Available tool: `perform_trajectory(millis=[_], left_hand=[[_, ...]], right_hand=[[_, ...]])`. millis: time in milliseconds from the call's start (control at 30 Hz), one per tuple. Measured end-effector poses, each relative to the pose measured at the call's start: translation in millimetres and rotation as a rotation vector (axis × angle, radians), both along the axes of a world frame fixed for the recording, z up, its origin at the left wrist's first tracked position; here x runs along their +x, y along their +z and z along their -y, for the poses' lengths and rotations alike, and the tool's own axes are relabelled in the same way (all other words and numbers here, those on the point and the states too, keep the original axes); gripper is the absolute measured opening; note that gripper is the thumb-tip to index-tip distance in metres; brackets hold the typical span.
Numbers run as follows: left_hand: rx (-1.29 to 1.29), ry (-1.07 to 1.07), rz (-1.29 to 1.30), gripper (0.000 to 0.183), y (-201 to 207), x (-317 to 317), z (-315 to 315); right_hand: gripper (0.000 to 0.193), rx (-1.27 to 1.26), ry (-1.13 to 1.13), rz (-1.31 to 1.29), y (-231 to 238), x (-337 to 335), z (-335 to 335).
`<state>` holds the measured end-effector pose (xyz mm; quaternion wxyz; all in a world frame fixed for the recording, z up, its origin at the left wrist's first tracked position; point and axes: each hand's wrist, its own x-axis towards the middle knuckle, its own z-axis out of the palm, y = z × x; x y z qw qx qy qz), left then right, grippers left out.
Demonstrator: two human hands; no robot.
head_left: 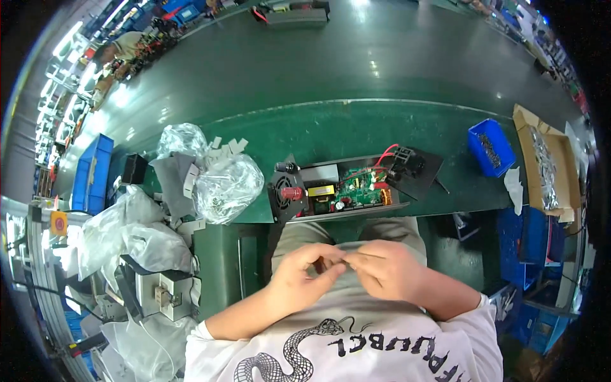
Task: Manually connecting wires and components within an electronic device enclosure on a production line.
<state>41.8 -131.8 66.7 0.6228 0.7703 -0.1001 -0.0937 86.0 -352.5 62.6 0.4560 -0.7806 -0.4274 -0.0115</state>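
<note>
Above my lap, my left hand (304, 275) and my right hand (389, 270) meet at the fingertips. Both are closed in a pinch; whatever sits between them is too small or hidden to make out. Just beyond them, at the table's near edge, lies an open black metal case (347, 218) with a green circuit board (356, 182) inside. A fan grille (282, 191) and a red terminal (293, 193) are on its left end. Red wires (386, 154) run from the board to a black end panel (420, 172), which lies tilted at the right.
Plastic bags (228, 188) and small white pieces crowd the left. A blue bin (93, 173) stands beyond them. At the right are a blue tray (491, 148) of small dark parts and a cardboard box (552, 165) of metallic pieces. Another black case (296, 15) lies far off.
</note>
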Motion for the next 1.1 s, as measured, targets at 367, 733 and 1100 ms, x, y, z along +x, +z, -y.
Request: perform_trajectory(millis=[367, 733, 1100], left_hand=[[-0.227, -0.037, -0.27, 0.041, -22.1, 2.7, 15.6], [0.105, -0.332, -0.227, 0.016, -16.7, 9.9, 10.4], [0.266, -0.153, -0.036, 0.015, -38.9, 3.5, 19.3]], right_hand=[[0.032, -0.15, -0.134, -0.014, -23.0, -31.9, 5.6], [0.044, -0.437, 0.02, -0.217, -11.5, -32.8, 6.1], [0.014, -0.141, -0.395, -0.475, -23.9, -29.2, 17.3]])
